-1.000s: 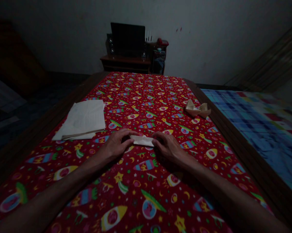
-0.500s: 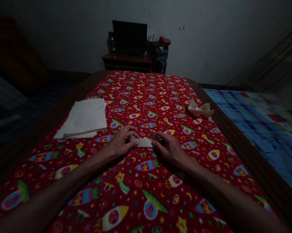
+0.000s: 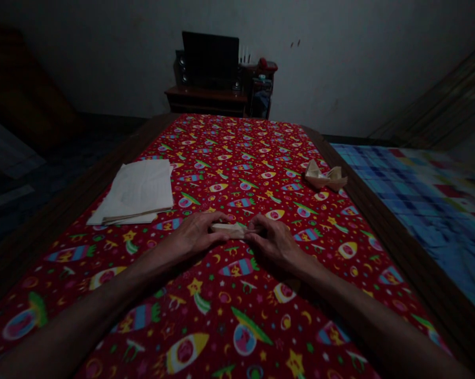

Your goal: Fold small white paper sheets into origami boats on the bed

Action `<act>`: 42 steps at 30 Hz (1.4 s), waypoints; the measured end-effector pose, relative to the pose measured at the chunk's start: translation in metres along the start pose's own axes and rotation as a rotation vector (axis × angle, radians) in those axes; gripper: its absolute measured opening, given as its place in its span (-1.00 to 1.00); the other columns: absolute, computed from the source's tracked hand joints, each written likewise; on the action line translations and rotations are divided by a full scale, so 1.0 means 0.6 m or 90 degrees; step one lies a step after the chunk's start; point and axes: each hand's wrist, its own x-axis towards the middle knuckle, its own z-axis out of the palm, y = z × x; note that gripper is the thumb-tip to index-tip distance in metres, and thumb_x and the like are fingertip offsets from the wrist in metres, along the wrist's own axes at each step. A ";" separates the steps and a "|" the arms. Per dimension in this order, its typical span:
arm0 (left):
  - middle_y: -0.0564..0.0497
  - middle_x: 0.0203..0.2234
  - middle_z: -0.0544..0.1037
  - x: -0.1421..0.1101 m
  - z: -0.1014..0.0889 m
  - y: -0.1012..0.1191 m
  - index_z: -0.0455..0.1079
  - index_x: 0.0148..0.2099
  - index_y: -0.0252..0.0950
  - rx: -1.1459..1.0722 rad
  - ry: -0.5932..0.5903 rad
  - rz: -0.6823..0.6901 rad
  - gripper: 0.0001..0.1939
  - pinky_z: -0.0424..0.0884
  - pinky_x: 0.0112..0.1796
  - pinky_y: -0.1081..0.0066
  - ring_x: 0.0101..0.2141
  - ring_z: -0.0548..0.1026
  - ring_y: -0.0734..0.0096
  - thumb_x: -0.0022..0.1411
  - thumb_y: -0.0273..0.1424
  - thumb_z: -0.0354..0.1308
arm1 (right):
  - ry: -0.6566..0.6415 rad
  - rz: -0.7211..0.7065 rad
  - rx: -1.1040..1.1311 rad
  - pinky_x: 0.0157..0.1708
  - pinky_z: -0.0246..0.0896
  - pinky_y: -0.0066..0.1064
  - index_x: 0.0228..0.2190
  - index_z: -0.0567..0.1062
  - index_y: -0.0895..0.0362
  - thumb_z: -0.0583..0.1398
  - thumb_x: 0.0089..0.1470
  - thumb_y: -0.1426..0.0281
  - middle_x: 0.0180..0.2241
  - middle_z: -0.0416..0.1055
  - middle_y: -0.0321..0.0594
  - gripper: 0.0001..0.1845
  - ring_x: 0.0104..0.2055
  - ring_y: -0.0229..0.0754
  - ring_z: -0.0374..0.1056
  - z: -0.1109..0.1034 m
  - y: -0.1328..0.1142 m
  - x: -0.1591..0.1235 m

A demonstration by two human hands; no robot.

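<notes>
Between my hands, low over the red patterned cloth (image 3: 237,295), is a small folded strip of pale paper (image 3: 233,231). My left hand (image 3: 200,231) grips its left end, thumb along the near side and fingers behind. At the right end, my right hand (image 3: 271,237) pinches the paper between thumb and curled fingers. The ends of the strip are partly hidden by the fingers. To the left lies a stack of white paper sheets (image 3: 140,187). Over on the right side of the cloth sit folded paper boats (image 3: 324,176), tan in colour.
Dark wooden edges (image 3: 364,210) border the cloth on both sides. Beyond the far end stand a black monitor (image 3: 210,58) with speakers on a wooden desk (image 3: 206,97) and a red telephone (image 3: 267,65). On the right is a bed with a blue checked sheet (image 3: 411,195).
My left fingers have lowered and flattened along the paper, the thumb reaching a little further right. The strip looks slightly tilted and narrower. My right hand has shifted only slightly.
</notes>
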 end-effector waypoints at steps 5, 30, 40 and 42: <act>0.03 -0.36 0.55 0.002 -0.002 -0.004 0.48 -0.18 -0.23 0.045 -0.033 0.016 -0.71 0.23 -0.40 0.49 -0.38 0.46 0.37 0.10 -0.21 0.13 | -0.004 -0.055 0.052 -0.39 0.12 -0.47 -0.14 0.30 0.11 0.15 0.05 0.39 -0.35 0.41 -0.27 -0.71 -0.35 -0.23 0.32 0.001 0.008 -0.004; 0.10 -0.66 0.42 0.002 -0.005 0.006 0.47 -0.38 -0.36 -0.290 -0.020 -0.136 -0.69 0.15 -0.62 0.56 -0.64 0.30 0.52 -0.06 -0.18 0.20 | -0.083 0.146 0.318 -0.64 -0.07 -0.56 -0.53 0.47 0.21 0.20 -0.03 0.16 -0.64 0.26 -0.38 -0.66 -0.61 -0.38 0.10 -0.008 0.000 0.009; 0.08 -0.70 0.41 -0.007 -0.018 0.023 0.48 -0.51 -0.37 -0.248 -0.043 -0.101 -0.64 0.15 -0.62 0.56 -0.65 0.29 0.52 0.08 -0.18 0.09 | -0.106 0.172 0.369 -0.66 -0.08 -0.56 -0.60 0.43 0.19 0.23 -0.12 0.15 -0.67 0.27 -0.37 -0.66 -0.64 -0.39 0.10 -0.010 -0.009 0.012; 0.08 -0.70 0.41 -0.008 -0.016 0.022 0.49 -0.49 -0.38 -0.251 -0.038 -0.120 -0.66 0.14 -0.62 0.56 -0.65 0.29 0.53 0.05 -0.18 0.12 | -0.124 0.215 0.387 -0.70 -0.12 -0.56 -0.62 0.41 0.18 0.26 -0.17 0.14 -0.69 0.26 -0.38 -0.65 -0.68 -0.41 0.07 -0.013 -0.012 0.013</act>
